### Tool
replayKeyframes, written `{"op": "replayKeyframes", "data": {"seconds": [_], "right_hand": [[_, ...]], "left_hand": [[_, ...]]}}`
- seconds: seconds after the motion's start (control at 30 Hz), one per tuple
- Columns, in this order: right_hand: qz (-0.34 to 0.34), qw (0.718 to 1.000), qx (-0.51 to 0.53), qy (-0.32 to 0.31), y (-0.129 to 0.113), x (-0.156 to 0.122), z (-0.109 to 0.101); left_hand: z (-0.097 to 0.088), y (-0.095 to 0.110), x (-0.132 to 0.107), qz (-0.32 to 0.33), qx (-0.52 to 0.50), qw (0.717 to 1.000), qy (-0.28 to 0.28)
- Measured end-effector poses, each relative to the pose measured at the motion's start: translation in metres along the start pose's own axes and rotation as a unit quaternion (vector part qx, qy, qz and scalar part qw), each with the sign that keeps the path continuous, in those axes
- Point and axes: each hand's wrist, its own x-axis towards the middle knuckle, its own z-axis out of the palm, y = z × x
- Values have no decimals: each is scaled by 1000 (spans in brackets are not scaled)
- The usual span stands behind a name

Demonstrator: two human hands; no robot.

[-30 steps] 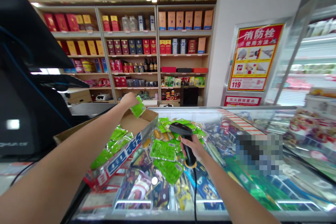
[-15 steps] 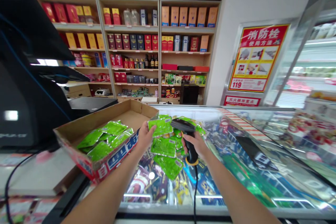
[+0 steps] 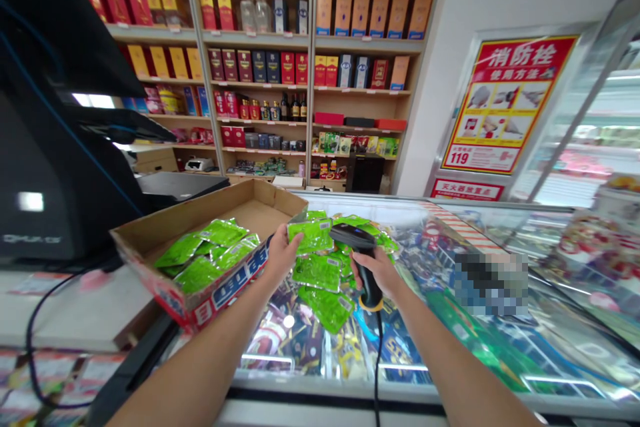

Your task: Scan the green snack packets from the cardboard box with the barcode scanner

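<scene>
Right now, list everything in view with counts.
cardboard tray: one, brown, red-printed, left of freezer.
tray packets: several, bright green, inside tray.
loose packets: several, bright green, on freezer glass.
glass-topped freezer: one, ahead, full of colourful goods.
wooden shelves: three bays, red and yellow boxes, behind.
fire-hydrant poster: one, red-yellow, right wall.
checkout terminal: one, black, far left.
barcode scanner: one, black, in right hand.
left hand: one, gripping a packet.
right hand: one, around scanner.

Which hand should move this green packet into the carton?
Left, probably: the left hand touches the green packet right beside the carton, while the right hand grips the barcode scanner.
</scene>
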Motion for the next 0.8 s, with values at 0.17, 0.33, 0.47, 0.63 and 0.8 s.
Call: {"op": "replayKeyframes", "data": {"seconds": [0.17,0.33,0.47,0.63,0.8], "right_hand": [[8,1000,2,-2,0,0,-1],[1,999,23,23,0,1,-1],[0,997,62,52,-1,2,-3],[0,994,92,62,-6,1,-2],[-4,994,94,52,-6,0,-1]], "left_hand": [[1,6,-2,5,11,1000,0],[1,9,-2,1,16,1000,2],[6,6,-4,16,39,999,-27],[20,3,-16,29,111,991,-72],[25,7,-23,18,235,969,-76]]}}
